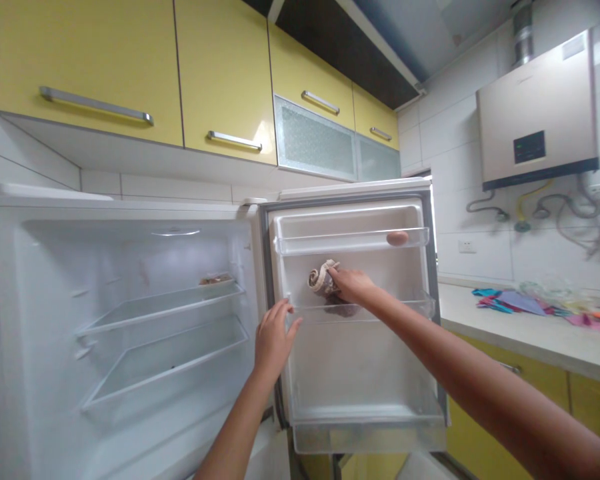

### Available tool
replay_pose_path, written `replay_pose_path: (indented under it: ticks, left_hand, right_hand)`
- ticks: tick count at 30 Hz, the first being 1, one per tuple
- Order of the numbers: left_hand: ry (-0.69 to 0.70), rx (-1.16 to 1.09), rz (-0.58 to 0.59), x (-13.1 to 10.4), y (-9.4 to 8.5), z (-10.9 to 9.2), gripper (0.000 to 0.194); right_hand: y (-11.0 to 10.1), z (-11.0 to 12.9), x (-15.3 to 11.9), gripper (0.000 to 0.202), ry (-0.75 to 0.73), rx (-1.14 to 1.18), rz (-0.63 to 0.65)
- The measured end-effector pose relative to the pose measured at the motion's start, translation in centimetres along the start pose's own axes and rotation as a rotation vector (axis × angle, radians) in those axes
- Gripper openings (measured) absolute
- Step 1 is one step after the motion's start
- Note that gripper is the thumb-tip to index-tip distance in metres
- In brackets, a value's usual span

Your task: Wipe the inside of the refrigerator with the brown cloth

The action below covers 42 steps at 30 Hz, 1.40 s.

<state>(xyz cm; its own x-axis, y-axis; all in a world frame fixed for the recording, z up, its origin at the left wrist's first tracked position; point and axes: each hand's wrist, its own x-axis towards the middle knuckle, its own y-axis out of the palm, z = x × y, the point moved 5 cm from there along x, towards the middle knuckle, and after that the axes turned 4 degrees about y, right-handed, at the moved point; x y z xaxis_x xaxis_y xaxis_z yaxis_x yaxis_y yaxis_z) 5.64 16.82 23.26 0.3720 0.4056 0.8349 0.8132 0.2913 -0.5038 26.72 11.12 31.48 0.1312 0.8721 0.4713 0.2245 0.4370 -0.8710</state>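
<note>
An open fridge door fills the middle of the view, its inner side facing me. My right hand holds a bunched, brown and cream patterned cloth at the middle door shelf. Part of the cloth hangs behind the clear shelf front. My left hand is at the hinge-side edge of the door, fingers apart, its fingertips by the left end of that same shelf. It holds nothing. One brown egg lies in the top door shelf.
The fridge compartment on the left has two glass shelves, with a small brown item on the upper one. Yellow cabinets hang above. Colourful cloths lie on the counter at right, below a water heater.
</note>
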Motion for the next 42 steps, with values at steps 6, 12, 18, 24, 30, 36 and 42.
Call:
replay_pose_path:
  ticks: [6,12,18,24,30,36,42]
  left_hand:
    - [-0.002,-0.015,-0.014,0.0,-0.1,-0.1,0.013]
    - [-0.009,-0.055,-0.035,0.0,-0.1,0.0,0.012]
    - [-0.024,-0.103,-0.036,0.0,0.1,0.2,0.012]
    - [-0.033,-0.129,-0.03,-0.1,0.2,0.4,0.011]
    - [-0.026,-0.176,-0.076,0.0,0.4,0.4,0.011]
    - [-0.035,-0.172,-0.062,0.0,0.6,0.3,0.017]
    - [-0.038,-0.096,-0.024,0.0,0.1,0.2,0.021]
  right_hand:
    - [-0.8,-7.1,-3.1,0.047,0.017,-0.116,0.005]
    - [-2.1,-12.0,-4.5,0.046,-0.012,-0.082,0.023]
    - [-3.6,-14.2,-4.5,0.055,-0.08,0.28,0.024]
    - [0.0,-10.1,-3.9,0.043,-0.138,0.279,0.294]
    - [1.1,-5.0,-0.5,0.032,-0.137,0.215,0.243]
    - [1.9,2.8,2.3,0.035,-0.176,0.213,0.134]
    - [1.9,4.4,3.0,0.036,-0.244,0.207,0.139]
